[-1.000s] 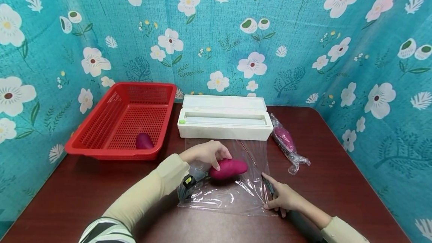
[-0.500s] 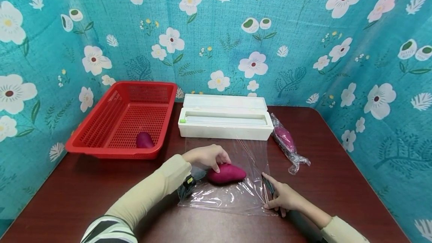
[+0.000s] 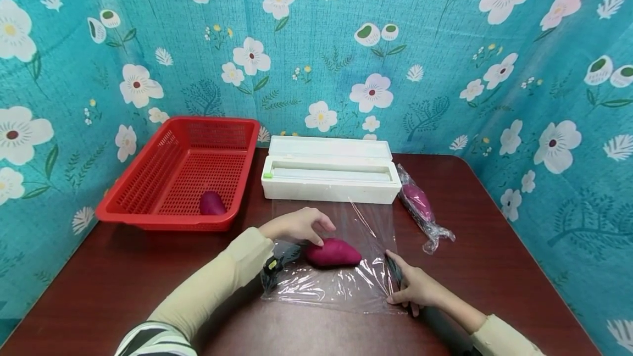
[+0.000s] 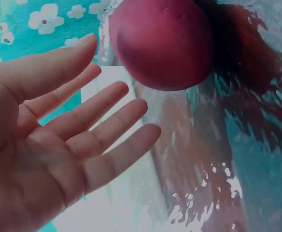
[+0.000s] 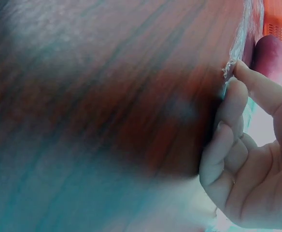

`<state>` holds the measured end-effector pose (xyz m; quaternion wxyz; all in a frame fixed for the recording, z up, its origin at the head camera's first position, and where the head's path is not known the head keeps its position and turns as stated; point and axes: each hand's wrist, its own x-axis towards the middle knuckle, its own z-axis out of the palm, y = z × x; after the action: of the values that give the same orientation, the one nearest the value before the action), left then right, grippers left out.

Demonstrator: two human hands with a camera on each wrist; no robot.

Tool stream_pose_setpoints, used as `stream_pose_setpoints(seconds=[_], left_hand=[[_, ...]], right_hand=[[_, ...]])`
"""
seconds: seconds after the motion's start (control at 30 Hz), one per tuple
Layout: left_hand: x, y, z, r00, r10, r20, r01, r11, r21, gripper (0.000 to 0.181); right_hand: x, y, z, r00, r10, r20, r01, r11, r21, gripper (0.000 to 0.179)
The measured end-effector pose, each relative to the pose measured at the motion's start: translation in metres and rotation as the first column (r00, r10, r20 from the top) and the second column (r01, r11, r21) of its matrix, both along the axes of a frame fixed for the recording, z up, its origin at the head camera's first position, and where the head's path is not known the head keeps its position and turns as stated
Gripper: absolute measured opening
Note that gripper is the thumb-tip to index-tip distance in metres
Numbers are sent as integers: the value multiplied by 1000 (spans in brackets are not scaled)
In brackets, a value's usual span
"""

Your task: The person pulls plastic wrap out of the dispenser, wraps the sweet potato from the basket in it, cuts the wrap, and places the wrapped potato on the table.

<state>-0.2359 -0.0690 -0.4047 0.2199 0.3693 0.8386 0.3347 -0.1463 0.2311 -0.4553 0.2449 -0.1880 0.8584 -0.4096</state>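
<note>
"Head view, from the left: what comes first?"

"A red basket (image 3: 163,220), with a purple sweet potato (image 3: 212,204) near its front right corner."

"And the left hand (image 3: 299,226)?"

"Right of the basket, reaching over the clear film (image 3: 341,290). The left wrist view shows its fingers spread and its thumb held well out, a narrow gap parting the fingertips from the magenta sweet potato (image 3: 334,254)."

"Where does that one lie?"

"On the film, at the left hand's fingertips, in front of the open white box (image 3: 326,191)."

"Next along?"

"The right hand (image 3: 417,285), at the film's right edge. Its thumb and a bent finger pinch that edge, as the right wrist view shows; the index reaches forward."

"And farthest right?"

"A film-wrapped sweet potato (image 3: 417,202), lying aslant near the box's right end, behind the right hand."
</note>
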Motion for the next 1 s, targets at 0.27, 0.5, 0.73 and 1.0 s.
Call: stream_pose_setpoints(seconds=[0.27,0.5,0.73,1.0], left_hand=[[18,-19,12,975,32,-222,-54,994,-92,37],[37,-42,8,956,98,-277,-130,987,-98,33],[56,-63,-1,952,152,-264,-193,972,-135,17],[78,-77,-4,968,130,-213,-177,959,-220,29]], right_hand=[[3,0,0,998,13,-61,-11,999,41,96],[6,2,1,995,16,-94,-13,1000,28,95],[9,10,3,997,32,-68,-35,998,-43,86],[10,17,5,981,146,-128,-164,976,-141,56]])
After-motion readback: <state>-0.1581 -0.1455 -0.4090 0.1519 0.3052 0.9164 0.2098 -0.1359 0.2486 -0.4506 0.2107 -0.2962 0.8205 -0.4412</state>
